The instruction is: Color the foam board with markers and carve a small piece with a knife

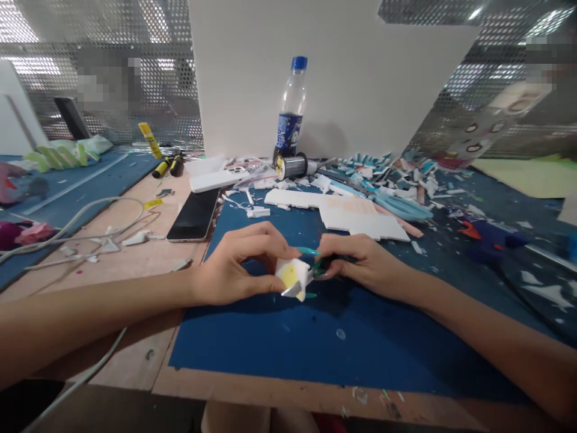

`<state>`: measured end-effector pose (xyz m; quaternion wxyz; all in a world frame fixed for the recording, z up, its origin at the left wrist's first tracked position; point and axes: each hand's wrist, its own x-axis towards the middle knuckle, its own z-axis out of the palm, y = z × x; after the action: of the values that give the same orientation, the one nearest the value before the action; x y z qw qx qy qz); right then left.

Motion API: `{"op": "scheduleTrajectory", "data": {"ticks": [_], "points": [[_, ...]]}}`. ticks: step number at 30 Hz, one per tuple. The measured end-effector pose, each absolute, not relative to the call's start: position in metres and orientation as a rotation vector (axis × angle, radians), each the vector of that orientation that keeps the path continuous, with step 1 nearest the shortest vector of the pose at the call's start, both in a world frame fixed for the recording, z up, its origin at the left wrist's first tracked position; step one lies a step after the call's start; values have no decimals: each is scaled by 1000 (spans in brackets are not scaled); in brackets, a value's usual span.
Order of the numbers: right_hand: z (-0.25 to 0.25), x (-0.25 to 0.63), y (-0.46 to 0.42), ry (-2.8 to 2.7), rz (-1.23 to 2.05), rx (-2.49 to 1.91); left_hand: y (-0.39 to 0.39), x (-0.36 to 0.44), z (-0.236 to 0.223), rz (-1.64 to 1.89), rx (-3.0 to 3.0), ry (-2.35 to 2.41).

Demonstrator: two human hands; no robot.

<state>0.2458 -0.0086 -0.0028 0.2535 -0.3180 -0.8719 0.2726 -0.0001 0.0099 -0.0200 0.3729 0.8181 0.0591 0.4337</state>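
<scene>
My left hand [246,261] pinches a small white foam piece [305,273] between thumb and fingers, just above the blue mat [288,343]. A yellow patch and a greyish pointed flap show on the foam's near face. Thin teal bits [311,296] stick out beside it. At the foam's right edge, my right hand [349,258] is closed around a small dark green tool [318,267] with a metal tip that meets the foam. Fingers hide most of this tool, so its exact kind does not show.
White foam offcuts [360,216] and light blue scissor-like handles [401,204] lie behind my hands. Farther back are a wire spool [293,166] and a bottle [291,114]. A phone [193,215] lies left, a blue glue gun [489,237] right. A white cable [90,228] crosses the left side.
</scene>
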Motion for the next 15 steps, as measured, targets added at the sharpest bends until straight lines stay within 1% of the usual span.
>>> {"op": "scheduleTrajectory", "data": {"ticks": [15], "points": [[-6, 237, -9, -2337, 777, -821, 7, -1, -16, 1091, 2220, 99]]}}
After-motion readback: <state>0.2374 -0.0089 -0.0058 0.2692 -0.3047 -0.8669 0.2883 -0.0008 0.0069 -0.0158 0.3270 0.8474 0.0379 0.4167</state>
